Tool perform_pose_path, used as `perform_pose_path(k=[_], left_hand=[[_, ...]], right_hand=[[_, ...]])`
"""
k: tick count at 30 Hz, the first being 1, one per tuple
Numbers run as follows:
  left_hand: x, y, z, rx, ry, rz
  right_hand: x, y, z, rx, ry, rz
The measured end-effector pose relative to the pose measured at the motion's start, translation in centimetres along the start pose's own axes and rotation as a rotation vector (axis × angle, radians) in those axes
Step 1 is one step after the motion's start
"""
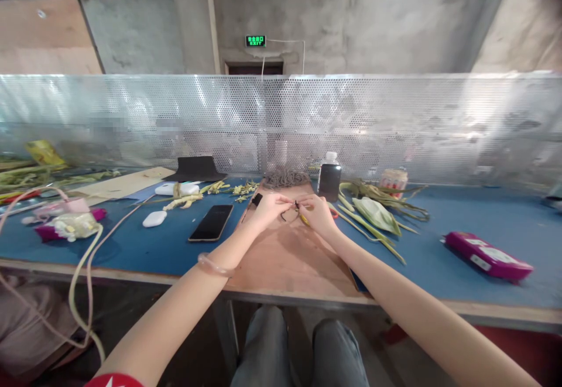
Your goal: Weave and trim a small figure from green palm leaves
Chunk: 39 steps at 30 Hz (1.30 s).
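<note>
Both hands meet above a wooden board [281, 258] on the table. My left hand [271, 206] is closed in a pinch on one side of a thin dark cord [297, 205]. From the other side, my right hand [318, 211] pinches the same cord, its fingertips almost touching the left ones. A loose curved end hangs down toward the board. A small yellow piece [304, 219] shows under the right fingers, and an orange loop [335, 213] peeks out beside that hand; what they belong to is hidden.
A heap of grey cords [286, 178] lies at the board's far end. Left are a phone [211, 223] and a white case [155, 218]. Right stand a dark-labelled bottle [329, 179], green leaves [377, 216] and a magenta tissue pack [487, 256]. A perforated metal screen [351, 123] runs behind.
</note>
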State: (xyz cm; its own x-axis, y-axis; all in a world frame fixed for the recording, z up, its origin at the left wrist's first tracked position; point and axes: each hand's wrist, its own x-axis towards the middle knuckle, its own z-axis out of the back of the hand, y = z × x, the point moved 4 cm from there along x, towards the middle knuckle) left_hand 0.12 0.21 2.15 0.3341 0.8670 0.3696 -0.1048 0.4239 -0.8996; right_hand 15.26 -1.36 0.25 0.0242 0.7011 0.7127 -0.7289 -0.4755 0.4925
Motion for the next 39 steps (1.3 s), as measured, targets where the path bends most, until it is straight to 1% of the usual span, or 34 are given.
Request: perform_pose_path(k=[3, 7, 9, 12, 20, 25, 29, 34, 39], left_hand=[[0.3, 0.5, 0.1, 0.043, 0.005, -0.053], [0.6, 0.7, 0.1, 0.172, 0.002, -0.151], [0.5, 0.6, 0.1, 0.226, -0.009, -0.201], [0.4, 0.3, 0.0, 0.300, -0.026, -0.240], [0.0, -0.7, -0.2, 0.574, -0.018, -0.349], [0.1, -0.6, -0.4, 0.672, -0.019, -0.408], [0.0, -0.8, -0.7, 0.821, -0.027, -0.473], [-0.4, -1.0, -1.0, 0.978, -0.034, -0.565], [-0.7, -1.2, -1.4, 1.045, -0.038, -0.612]], right_hand=[[0.0, -0.4, -0.2, 0.055, -0.013, 0.001], [0.0, -0.6, -0.4, 0.087, -0.021, -0.021], [0.0, -0.6, -0.4, 0.090, -0.019, -0.027], [0.0, -0.6, -0.4, 0.098, -0.022, -0.037], [-0.1, 0.2, -0.1, 0.132, -0.007, -0.035], [-0.1, 0.3, -0.1, 0.206, 0.022, -0.076], [-0.2, 0.3, -0.3, 0.312, 0.028, -0.104], [-0.4, 0.0, -0.3, 0.426, 0.021, -0.197], [-0.5, -0.1, -0.3, 0.459, 0.008, -0.246]])
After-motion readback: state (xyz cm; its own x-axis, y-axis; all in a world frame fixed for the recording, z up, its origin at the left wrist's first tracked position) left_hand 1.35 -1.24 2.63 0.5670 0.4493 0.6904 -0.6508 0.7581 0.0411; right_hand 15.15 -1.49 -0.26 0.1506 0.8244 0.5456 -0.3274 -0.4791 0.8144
